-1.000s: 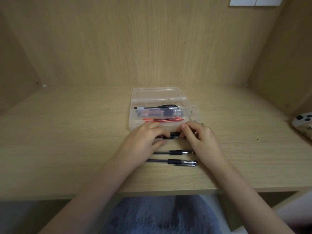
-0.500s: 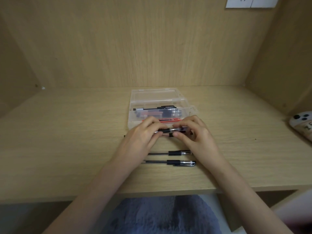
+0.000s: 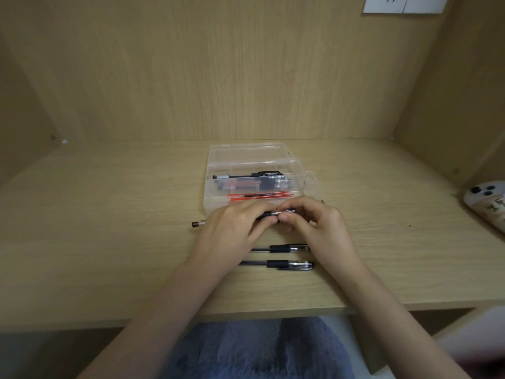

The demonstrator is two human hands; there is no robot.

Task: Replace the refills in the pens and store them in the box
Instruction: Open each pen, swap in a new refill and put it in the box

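Observation:
A black pen (image 3: pixel 276 213) is held level just in front of the clear plastic box (image 3: pixel 210 198). My left hand (image 3: pixel 232 231) grips its barrel and my right hand (image 3: pixel 314 225) pinches its cap end. The pen's back end (image 3: pixel 198 223) sticks out to the left of my left hand. Two more black pens, one (image 3: pixel 284 248) and another (image 3: pixel 287 264), lie side by side on the desk under my hands. Inside the open box lie pens (image 3: pixel 254 181) and several red refills (image 3: pixel 259 196).
The wooden desk (image 3: pixel 109 242) is walled by panels at the back and both sides. A white object with black dots (image 3: pixel 489 201) lies at the right edge. A wall socket (image 3: pixel 401 4) sits top right. The desk's front edge runs just below the pens.
Both hands lifted the pen off the desk and drew slightly toward me; the fingers shifted along the pen, with the right hand now pinching its cap end.

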